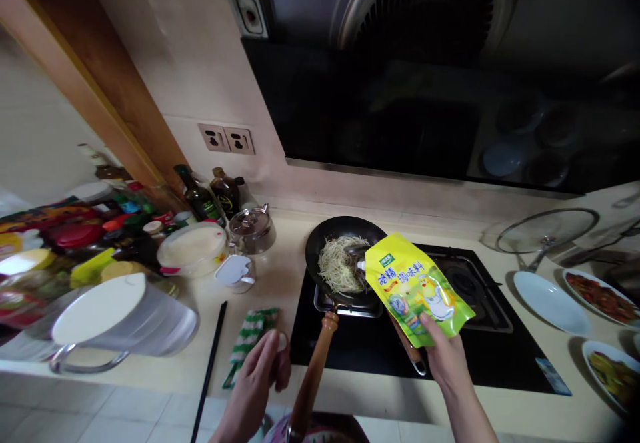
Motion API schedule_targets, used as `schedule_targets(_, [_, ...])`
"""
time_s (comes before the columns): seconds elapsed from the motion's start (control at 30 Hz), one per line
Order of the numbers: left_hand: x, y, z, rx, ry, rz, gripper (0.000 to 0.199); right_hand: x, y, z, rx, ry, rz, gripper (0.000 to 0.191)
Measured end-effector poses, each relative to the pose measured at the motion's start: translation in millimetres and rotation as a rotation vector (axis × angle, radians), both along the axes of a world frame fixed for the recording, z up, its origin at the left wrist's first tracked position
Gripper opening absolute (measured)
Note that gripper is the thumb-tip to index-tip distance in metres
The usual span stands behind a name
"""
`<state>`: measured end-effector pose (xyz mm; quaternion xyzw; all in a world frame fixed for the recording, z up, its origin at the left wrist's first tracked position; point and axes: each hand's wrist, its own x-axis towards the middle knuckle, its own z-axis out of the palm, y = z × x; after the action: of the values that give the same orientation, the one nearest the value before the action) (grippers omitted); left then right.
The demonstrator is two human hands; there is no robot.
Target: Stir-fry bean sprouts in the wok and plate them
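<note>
My right hand (443, 350) grips the lower corner of a yellow-green seasoning pouch (417, 290), its white spout tilted down over a black wok (320, 238). Pale shredded food (340, 266) lies in the wok. A utensil rests in the wok, its handle (407, 350) passing behind the pouch. My left hand (265, 370) is closed around a small whitish thing, perhaps a cap, left of the wok's wooden handle (317, 363). Beneath the fingers lies a green and white striped cloth (253, 333).
Left on the counter are a large metal pot (125, 316), a tub (193, 250), a lidded jar (236, 273), bottles (200, 196) and a black stick (213, 363). Plates of food (600, 296), an empty plate (550, 303) and a glass lid (547, 230) stand right. A range hood (400, 110) overhangs the stove.
</note>
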<state>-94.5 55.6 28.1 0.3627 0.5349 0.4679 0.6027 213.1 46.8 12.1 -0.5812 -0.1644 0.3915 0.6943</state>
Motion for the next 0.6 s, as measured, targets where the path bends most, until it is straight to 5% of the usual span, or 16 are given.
schedule_targets(0.33, [47.0, 42.2, 51.8, 0.195, -0.025, -0.325, 0.043, -28.9, -43.7, 7.2, -0.094, 0.394, 0.156, 0.093])
schedule_targets(0.6, [41.8, 35.1, 55.5, 0.159, 0.077, -0.367, 0.049, -33.0, -64.7, 7.1, 0.004, 0.243, 0.285, 0.096])
